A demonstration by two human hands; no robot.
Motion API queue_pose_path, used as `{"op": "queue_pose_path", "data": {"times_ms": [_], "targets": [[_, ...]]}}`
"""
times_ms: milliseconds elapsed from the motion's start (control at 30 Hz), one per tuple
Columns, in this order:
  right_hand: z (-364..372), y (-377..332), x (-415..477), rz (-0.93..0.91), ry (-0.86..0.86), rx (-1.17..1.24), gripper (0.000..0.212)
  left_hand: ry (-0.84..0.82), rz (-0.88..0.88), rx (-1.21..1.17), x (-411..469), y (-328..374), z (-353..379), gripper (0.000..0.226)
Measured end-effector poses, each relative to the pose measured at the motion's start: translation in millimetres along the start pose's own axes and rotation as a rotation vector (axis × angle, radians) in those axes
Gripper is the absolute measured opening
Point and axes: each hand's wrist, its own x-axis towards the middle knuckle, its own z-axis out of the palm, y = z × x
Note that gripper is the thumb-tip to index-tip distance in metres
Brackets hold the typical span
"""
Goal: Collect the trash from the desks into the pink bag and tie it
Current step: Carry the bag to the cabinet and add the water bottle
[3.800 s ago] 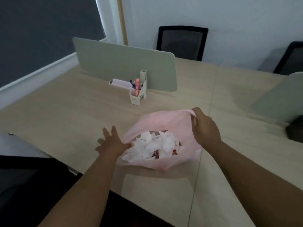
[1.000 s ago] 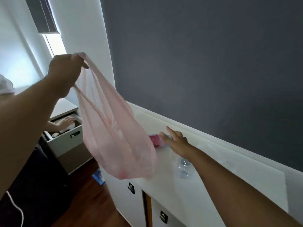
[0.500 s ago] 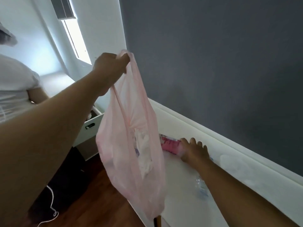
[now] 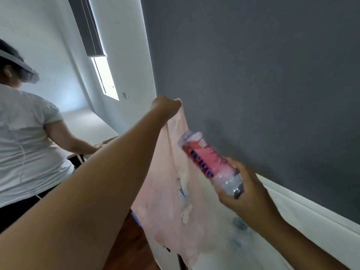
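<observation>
Ahead of you stands a dark grey wall [image 4: 253,75], and every other thing sits relative to it. Along its foot runs a white ledge [image 4: 311,217]. To its left a white wall [image 4: 124,55] carries a narrow bright window [image 4: 105,78] under a half-lowered dark blind [image 4: 85,26]. Below and left of the grey wall lies brown wood floor [image 4: 128,248]. Further left, a person in a white shirt [image 4: 25,137] leans over a white desk [image 4: 91,125].

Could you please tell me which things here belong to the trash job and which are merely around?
Job: thin pink plastic bag; pink-labelled clear plastic bottle; left hand; right hand.

Around: second clear bottle lying on the white cabinet top; grey window blind.
</observation>
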Motion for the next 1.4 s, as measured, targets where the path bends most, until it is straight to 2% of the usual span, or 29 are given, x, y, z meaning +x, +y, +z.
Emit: {"op": "queue_pose_path", "data": {"times_ms": [100, 167, 300, 367, 467, 600, 667, 733, 767, 867, 1000, 1100, 1167, 1233, 1300, 1400], "targets": [[15.7, -10.9, -20.1, 0.013, -0.198, -0.191, 0.070, -0.087, -0.064, -0.007, -4.0, 6.0, -2.5, 0.042], [33.7, -14.5, -16.0, 0.066, -0.264, -0.308, 0.066, -0.111, -0.056, 0.014, -4.8, 6.3, -3.3, 0.041], [73.5, -21.3, 16.8, 0.167, -0.249, -0.370, 0.071, -0.200, 0.009, 0.042, -2.7, -0.7, -3.1, 0.048], [93.5, -24.3, 41.9, 0.225, -0.236, -0.303, 0.076, -0.230, 0.033, 0.076, 0.4, -7.7, -5.1, 0.047], [115.1, -25.4, 75.0, 0.284, -0.234, -0.071, 0.078, -0.246, 0.022, 0.088, 9.4, -20.2, -7.6, 0.045], [110.7, -14.3, 77.4, 0.219, -0.080, -0.057, 0.045, -0.250, 0.034, 0.089, 21.2, -36.3, 0.3, 0.038], [104.8, 7.4, 60.9, 0.246, 0.118, -0.084, 0.035, -0.274, 0.060, 0.082, 26.7, -42.8, 14.1, 0.038], [97.2, 35.4, 39.7, 0.341, 0.300, -0.250, 0.032, -0.291, 0.125, 0.111, 29.2, -45.8, 31.9, 0.038], [92.6, 48.8, 27.6, 0.419, 0.311, -0.372, 0.035, -0.294, 0.168, 0.142, 29.0, -45.8, 41.1, 0.039], [84.4, 78.7, -12.5, 0.645, 0.074, -0.678, 0.057, -0.277, 0.292, 0.227, 25.7, -42.3, 69.0, 0.044], [89.8, 92.8, -36.7, 0.762, 0.015, -0.546, 0.074, -0.268, 0.317, 0.217, 24.4, -37.3, 96.0, 0.046], [87.6, 88.3, -27.3, 0.679, 0.079, -0.486, 0.078, -0.255, 0.330, 0.245, 28.8, -34.4, 97.7, 0.050], [82.2, 75.1, -17.5, 0.496, 0.221, -0.343, 0.076, -0.236, 0.324, 0.228, 36.3, -35.5, 91.0, 0.053], [80.1, 51.3, -9.6, 0.314, 0.257, -0.101, 0.072, -0.223, 0.306, 0.193, 43.8, -39.2, 81.2, 0.055], [85.0, 21.5, -6.7, 0.208, 0.113, 0.117, 0.069, -0.214, 0.285, 0.170, 50.1, -43.2, 71.8, 0.057], [111.5, -7.2, 0.8, 0.093, -0.111, 0.083, 0.062, -0.223, 0.242, 0.166, 54.8, -49.5, 60.1, 0.055]]}}
